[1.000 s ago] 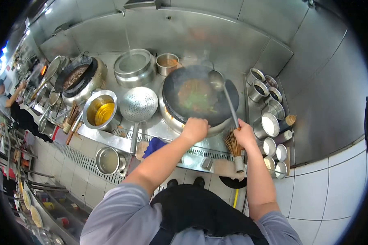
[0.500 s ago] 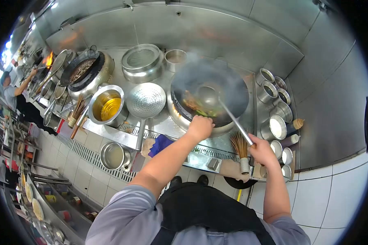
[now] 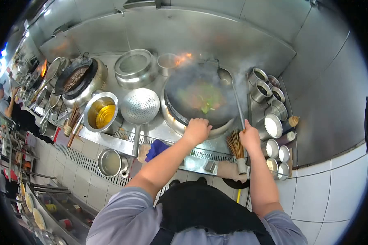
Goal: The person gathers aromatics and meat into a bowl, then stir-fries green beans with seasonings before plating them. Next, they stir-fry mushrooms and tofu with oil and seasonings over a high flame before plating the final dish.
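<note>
Steam hangs over the black wok (image 3: 183, 107), which sits on the burner ring in front of me. My left hand (image 3: 197, 130) is closed at the wok's near rim; the exact grip point is hidden under the fingers. Green and reddish food (image 3: 206, 103), blurred by steam and motion, shows inside the wok. My right hand (image 3: 250, 137) is wrapped round the handle of a long metal ladle (image 3: 237, 96). The ladle's bowl is raised by the wok's far right edge, apart from the food. A bamboo wok brush (image 3: 234, 143) stands just left of my right wrist.
A perforated skimmer (image 3: 140, 106) and a pot of yellow oil (image 3: 88, 107) lie left of the wok. Seasoning pots (image 3: 271, 125) line the right side. Flames (image 3: 184, 58) flare behind the wok. A second wok (image 3: 59, 83) and another person (image 3: 22, 110) are at far left.
The ladle has come up out of the food to the wok's far right. The food now appears blurred and spread in the wok. Flames have appeared behind it.
</note>
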Tool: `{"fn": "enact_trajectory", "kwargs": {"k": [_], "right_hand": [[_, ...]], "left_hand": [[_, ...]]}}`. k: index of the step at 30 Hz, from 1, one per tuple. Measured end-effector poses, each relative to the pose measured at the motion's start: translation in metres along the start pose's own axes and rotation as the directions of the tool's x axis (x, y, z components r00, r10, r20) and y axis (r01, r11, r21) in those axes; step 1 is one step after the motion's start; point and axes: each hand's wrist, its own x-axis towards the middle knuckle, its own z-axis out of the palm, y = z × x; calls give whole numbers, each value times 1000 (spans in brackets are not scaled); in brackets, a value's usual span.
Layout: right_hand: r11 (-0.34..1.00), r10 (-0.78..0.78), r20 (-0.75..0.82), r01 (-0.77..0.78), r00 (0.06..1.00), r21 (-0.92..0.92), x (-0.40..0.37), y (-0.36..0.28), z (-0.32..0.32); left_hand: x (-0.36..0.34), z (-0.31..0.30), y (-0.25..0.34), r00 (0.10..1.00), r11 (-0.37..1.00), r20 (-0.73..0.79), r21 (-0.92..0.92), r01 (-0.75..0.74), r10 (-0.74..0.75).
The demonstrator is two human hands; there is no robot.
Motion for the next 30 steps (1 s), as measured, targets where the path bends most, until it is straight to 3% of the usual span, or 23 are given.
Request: {"fn": "enact_trajectory", "kwargs": {"k": [3,5,6,10,12,14,16,17,18,20,21,22,25,27,28,29,30], "right_hand": [[998,1,25,1,1000,-56,14,-16,32],[992,-98,140,86,985,87,3,-18,32],[973,-165,168,132,972,190,-5,-15,27],[974,-175,155,148,972,171,-42,2,-11],[996,52,56,-48,997,-69,-52,1,-19],[997,-6,7,7,1000,-83,-54,9,0],[999,-15,102,19,995,-32,-57,2,22],[988,-90,127,72,988,137,-62,-5,25],[989,-95,129,78,987,129,-63,-9,18],[871,40,385,-222,922,439,-57,-27,3],[917,67,337,-191,939,350,-46,-27,1],[967,-81,115,50,990,248,-26,1,22],[993,-48,-6,48,999,105,-4,-9,18],[985,-174,-181,172,968,-28,17,4,43],[984,-181,-183,179,966,-28,10,-9,39],[982,-31,78,16,996,188,-6,-30,30],[919,66,360,-198,930,342,-16,-41,27]], "left_hand": [[-22,-27,17,974,985,-227,-167,-48,9],[-46,-45,8,948,985,-319,-171,-35,-22],[-61,-54,-2,954,984,-287,-173,35,-84],[-137,-92,-42,909,968,-334,-120,222,-250],[-175,-105,-60,884,938,-314,-115,327,-346],[-207,-113,-72,830,874,-288,-58,483,-478],[-225,-113,-80,800,851,-315,-52,523,-511],[-227,-110,-81,795,848,-319,-61,527,-516],[-230,-107,-82,796,837,-289,-34,547,-532],[-232,-108,-85,794,824,-262,-4,567,-548],[-229,-108,-86,809,835,-257,8,549,-529],[-227,-107,-86,822,847,-253,20,532,-510],[-228,-108,-90,818,848,-269,6,529,-509],[-232,-109,-92,810,841,-269,-3,540,-521],[-234,-111,-92,809,835,-244,-8,550,-535],[-236,-112,-93,807,828,-217,-12,560,-549],[-239,-113,-95,806,827,-219,-11,562,-550]]}}
